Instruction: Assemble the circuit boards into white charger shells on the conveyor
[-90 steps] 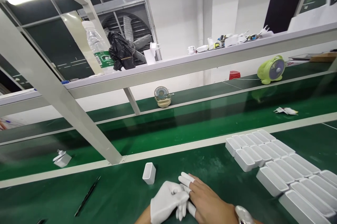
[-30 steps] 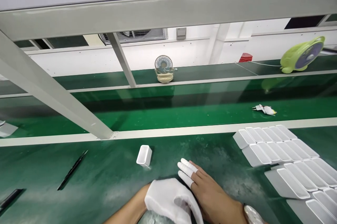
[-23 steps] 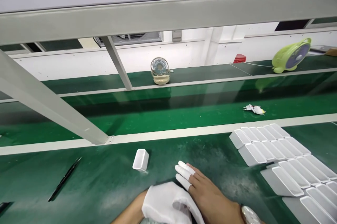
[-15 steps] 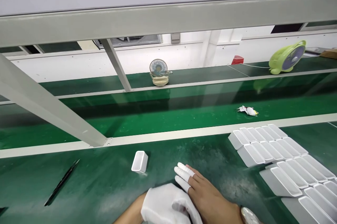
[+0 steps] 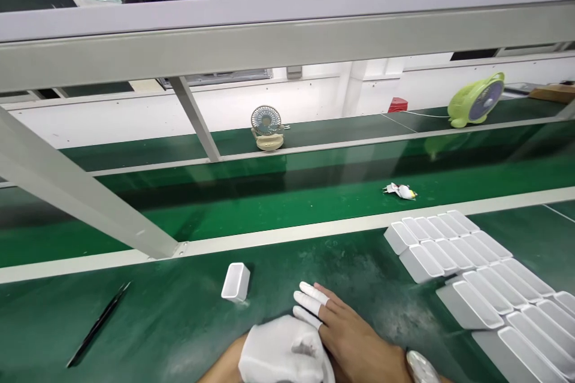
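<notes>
My left hand (image 5: 281,352) wears a white glove and rests low in the middle of the view. Its fingers are tucked toward the bottom edge and hidden, so their grip cannot be made out. Right against it lies my right hand (image 5: 348,332), with white finger covers on several fingers. Those fingers stretch out flat, pointing up and left, and nothing shows in them. Beyond the glove, a single small white open box (image 5: 236,282) stands on the green tabletop (image 5: 179,311). Off to the left lie black tweezers (image 5: 99,323).
Rows of white open boxes (image 5: 476,293) stand at the right. A pale rail (image 5: 287,234) and a slanted post (image 5: 90,185) border the bench. Behind are a small fan (image 5: 267,128), a green fan (image 5: 476,100) and a crumpled white item with prongs (image 5: 401,191). A shelf beam (image 5: 287,47) crosses above.
The camera view has shifted slightly, so the background sits a little lower and further left. Both hands stay together, with the glove's folds slightly changed. The white box and tweezers remain in place.
</notes>
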Tool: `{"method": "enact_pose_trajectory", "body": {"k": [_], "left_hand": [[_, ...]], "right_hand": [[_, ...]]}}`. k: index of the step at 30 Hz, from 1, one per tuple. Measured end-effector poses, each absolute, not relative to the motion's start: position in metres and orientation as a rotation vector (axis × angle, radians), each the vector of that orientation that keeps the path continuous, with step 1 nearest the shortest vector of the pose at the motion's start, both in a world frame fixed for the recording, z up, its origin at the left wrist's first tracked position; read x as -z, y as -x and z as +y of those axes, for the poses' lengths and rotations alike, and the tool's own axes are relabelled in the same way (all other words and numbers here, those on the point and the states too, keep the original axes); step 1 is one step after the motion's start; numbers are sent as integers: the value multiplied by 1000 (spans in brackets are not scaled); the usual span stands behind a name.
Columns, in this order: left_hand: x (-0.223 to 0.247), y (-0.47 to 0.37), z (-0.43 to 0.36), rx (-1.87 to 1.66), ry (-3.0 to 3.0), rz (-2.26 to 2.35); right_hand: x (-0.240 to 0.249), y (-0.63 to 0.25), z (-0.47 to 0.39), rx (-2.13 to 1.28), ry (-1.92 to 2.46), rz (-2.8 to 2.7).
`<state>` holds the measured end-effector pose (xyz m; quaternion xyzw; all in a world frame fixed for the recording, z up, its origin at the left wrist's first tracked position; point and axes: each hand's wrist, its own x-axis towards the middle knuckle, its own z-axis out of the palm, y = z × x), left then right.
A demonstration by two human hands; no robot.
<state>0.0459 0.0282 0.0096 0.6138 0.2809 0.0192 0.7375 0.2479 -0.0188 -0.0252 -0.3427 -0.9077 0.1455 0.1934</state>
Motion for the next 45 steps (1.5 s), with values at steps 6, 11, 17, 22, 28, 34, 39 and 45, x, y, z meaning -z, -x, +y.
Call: {"method": "enact_pose_trajectory", "body": {"k": [6, 11, 17, 22, 28, 34, 39, 45], "left_hand": [[-13, -51, 29, -14, -1371, 553], [-18, -49, 29, -53, -1397, 557], [-23, -57, 10, 34, -1486, 611], [-55, -56, -20, -12, -1925, 822], [-98, 13, 0, -1059, -1917, 1359], [-58, 65, 54, -785, -1951, 1674], [-28, 56, 62, -677, -1875, 1551], [-27, 38, 48, -752, -1806, 1539]], "right_hand": [[23, -247, -18, -443, 1000, -2572], [31, -243, -19, -454, 1016, -2545], [36, -243, -23, -439, 1006, -2508], [35, -243, -26, -296, 908, -2512], [32, -239, -30, -203, 958, -2403], [30, -240, -26, -187, 975, -2440], [18, -246, -15, -255, 975, -2531], [-18, -277, 41, -35, 1446, -2575]]}}
